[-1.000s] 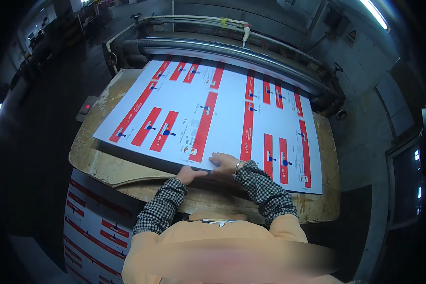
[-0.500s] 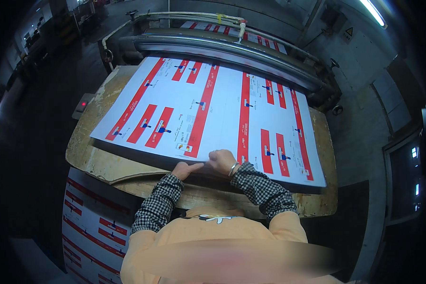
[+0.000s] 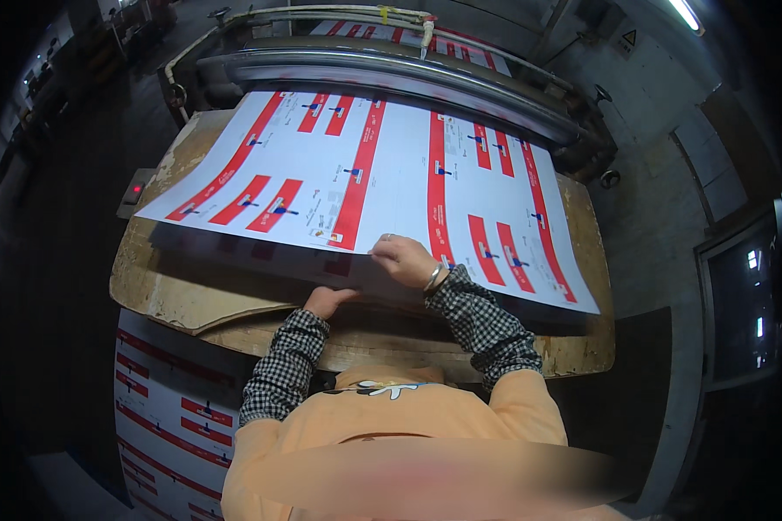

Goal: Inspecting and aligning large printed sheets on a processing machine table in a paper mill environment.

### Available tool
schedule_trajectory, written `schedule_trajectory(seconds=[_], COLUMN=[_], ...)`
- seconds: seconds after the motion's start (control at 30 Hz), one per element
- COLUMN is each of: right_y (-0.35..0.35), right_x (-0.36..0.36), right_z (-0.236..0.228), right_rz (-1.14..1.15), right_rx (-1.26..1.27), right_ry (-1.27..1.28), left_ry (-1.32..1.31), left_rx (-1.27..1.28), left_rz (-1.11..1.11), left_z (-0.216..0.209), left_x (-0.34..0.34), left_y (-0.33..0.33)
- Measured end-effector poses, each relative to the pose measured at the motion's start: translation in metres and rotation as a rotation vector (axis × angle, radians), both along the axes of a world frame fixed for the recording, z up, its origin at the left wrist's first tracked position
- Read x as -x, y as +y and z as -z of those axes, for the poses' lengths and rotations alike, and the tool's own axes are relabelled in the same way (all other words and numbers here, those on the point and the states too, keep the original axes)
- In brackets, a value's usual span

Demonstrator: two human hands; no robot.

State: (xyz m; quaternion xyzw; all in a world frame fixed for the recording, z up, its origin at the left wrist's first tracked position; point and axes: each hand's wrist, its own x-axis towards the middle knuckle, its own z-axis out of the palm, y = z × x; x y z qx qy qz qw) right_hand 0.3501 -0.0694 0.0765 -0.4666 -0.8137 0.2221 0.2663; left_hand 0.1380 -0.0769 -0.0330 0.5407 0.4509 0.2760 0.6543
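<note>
A large white printed sheet (image 3: pixel 397 187) with red bands and small blue marks slopes down from a roller machine (image 3: pixel 391 74). My right hand (image 3: pixel 406 259), with a bracelet at its wrist, pinches the sheet's near edge around the middle and holds it raised. Beneath it, in shadow, another printed surface with red patches (image 3: pixel 337 262) shows. My left hand (image 3: pixel 328 301) rests lower and to the left, by the near edge of that shadowed layer. One digit is stretched to the right; its other fingers are mostly hidden.
A worn wooden table (image 3: pixel 148 278) with rounded corners carries the sheet. More printed sheets (image 3: pixel 178 417) lie below at the left. A control box (image 3: pixel 136 189) with a red light sits at the table's left side. Pipes (image 3: pixel 321 15) cross above the rollers.
My right hand has lifted the sheet's near edge up and away, uncovering the shadowed layer. My left hand has parted from the right and shifted slightly away from me. The view has tilted a little.
</note>
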Motion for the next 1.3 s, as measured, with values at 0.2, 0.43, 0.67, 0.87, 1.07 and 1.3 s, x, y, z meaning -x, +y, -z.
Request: schedule_trajectory(seconds=[0.2,0.43,0.67,0.87,1.07,1.3], right_y=[-0.016,0.020,0.031,0.002,0.016,-0.008], right_x=[0.008,-0.002,0.008,0.010,-0.001,0.005], right_z=[0.022,0.057,0.064,0.043,0.000,0.014], right_rz=[-0.081,0.045,0.091,-0.111,0.096,-0.049], right_rx=[0.113,0.249,0.233,0.248,0.382,0.174], right_ry=[-0.052,-0.090,-0.206,-0.337,-0.047,0.119], left_ry=[0.229,-0.019,-0.166,-0.117,-0.064,0.664], left_rx=[0.038,0.008,-0.091,-0.099,-0.054,-0.446], left_rz=[0.072,-0.007,-0.002,0.025,-0.050,0.303], left_z=[-0.004,-0.020,-0.021,-0.029,-0.012,0.004], left_x=[0.001,-0.004,-0.001,-0.001,0.000,0.009], left_y=[0.000,-0.003,-0.002,-0.002,0.000,0.004])
